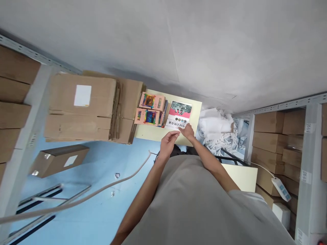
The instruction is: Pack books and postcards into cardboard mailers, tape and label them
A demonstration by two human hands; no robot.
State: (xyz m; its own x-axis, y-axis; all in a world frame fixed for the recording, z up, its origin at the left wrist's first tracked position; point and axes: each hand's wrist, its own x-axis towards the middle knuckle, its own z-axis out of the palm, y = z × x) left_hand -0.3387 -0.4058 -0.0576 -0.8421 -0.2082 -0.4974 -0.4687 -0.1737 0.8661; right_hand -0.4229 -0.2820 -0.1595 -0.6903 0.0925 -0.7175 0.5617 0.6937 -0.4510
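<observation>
A book [180,111] with a white, pink and dark green cover and Chinese lettering lies on the pale yellow table [196,112]. My right hand [187,131] is at the book's near right corner, its thumb over the cover and its other fingers curled at the edge. Just off the near edge of the book is my left hand [167,143], fingers bent and pinched together; whatever they may hold is too small to make out. Left of the book stand two stacks of pink-covered books [147,116] with colourful pictures.
Flattened cardboard boxes [81,112] are piled on the left. A closed carton [61,159] rests below them near a folded metal frame. White shredded paper [217,132] fills a spot at the right. Shelves of cartons [268,136] flank both sides, and a power strip [281,189] hangs right.
</observation>
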